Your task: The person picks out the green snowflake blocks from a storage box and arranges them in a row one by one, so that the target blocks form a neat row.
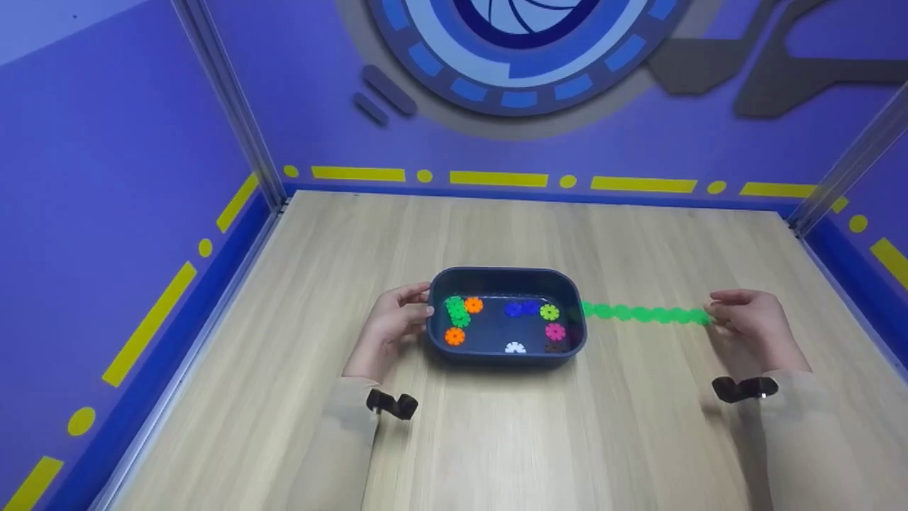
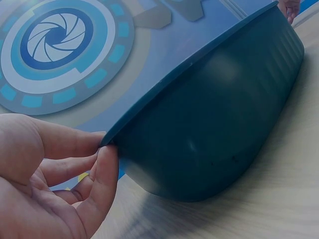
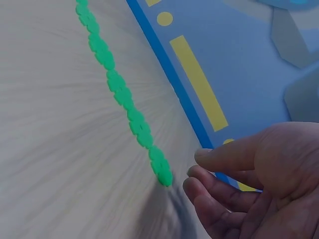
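A dark bin (image 1: 496,359) with rounded corners stands mid-table, several small toothed plastic discs in various colours on its floor. My left hand (image 1: 386,323) pinches its left rim between thumb and fingers; the left wrist view shows the grip on the rim (image 2: 164,89) closely. From the bin's right side a straight chain of linked green discs (image 1: 642,313) runs along the table. Past its right end is my right hand (image 1: 755,323). In the right wrist view, a small gap separates the loosely curled fingers (image 3: 212,191) from the chain's end (image 3: 162,172), and they hold nothing.
The wood-grain table (image 1: 482,440) is bordered by a blue printed back wall (image 1: 319,128) and blue side panels. Metal posts (image 1: 234,106) rise at the far corners. Inside the bin, a white disc (image 1: 516,348) lies by the front wall.
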Demonstrator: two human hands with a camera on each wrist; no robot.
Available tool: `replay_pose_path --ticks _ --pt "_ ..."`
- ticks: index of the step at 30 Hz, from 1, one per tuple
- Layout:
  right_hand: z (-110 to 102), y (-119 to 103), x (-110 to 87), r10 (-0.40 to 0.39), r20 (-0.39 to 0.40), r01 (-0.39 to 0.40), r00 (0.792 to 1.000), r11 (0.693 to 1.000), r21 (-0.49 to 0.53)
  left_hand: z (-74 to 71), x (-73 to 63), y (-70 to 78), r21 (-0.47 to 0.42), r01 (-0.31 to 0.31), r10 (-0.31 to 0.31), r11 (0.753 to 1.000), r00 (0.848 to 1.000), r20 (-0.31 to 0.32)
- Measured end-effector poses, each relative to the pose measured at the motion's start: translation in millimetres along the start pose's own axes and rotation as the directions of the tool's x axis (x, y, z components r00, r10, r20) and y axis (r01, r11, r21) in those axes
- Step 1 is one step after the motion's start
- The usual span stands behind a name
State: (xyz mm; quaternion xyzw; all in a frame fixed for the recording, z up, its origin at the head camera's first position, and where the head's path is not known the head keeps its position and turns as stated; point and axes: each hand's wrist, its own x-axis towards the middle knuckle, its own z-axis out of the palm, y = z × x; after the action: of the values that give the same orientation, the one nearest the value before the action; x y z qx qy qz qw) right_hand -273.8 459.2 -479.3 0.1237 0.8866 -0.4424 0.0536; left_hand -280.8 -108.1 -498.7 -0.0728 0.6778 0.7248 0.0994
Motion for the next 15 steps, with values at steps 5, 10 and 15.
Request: replay_pose_path --ticks 5,10,15 --pt "0 -7 2.2 -0.029 -0.008 0.029 1.0 0.999 -0.015 0.0 0.3 0.3 -0.006 0.005 -0.005 1.0 1.0 0.0" --pt "-1 -14 3.0 -0.063 0.003 0.063 0.998 0.997 -0.046 -0.4 0.3 0.1 0.0 0.0 0.0 1.0 1.0 0.005" --pt "4 -23 1.3 -0.088 0.02 0.089 0.996 0.996 -0.024 -0.9 0.1 -0.1 0.023 -0.005 0.005 1.0 1.0 0.006"
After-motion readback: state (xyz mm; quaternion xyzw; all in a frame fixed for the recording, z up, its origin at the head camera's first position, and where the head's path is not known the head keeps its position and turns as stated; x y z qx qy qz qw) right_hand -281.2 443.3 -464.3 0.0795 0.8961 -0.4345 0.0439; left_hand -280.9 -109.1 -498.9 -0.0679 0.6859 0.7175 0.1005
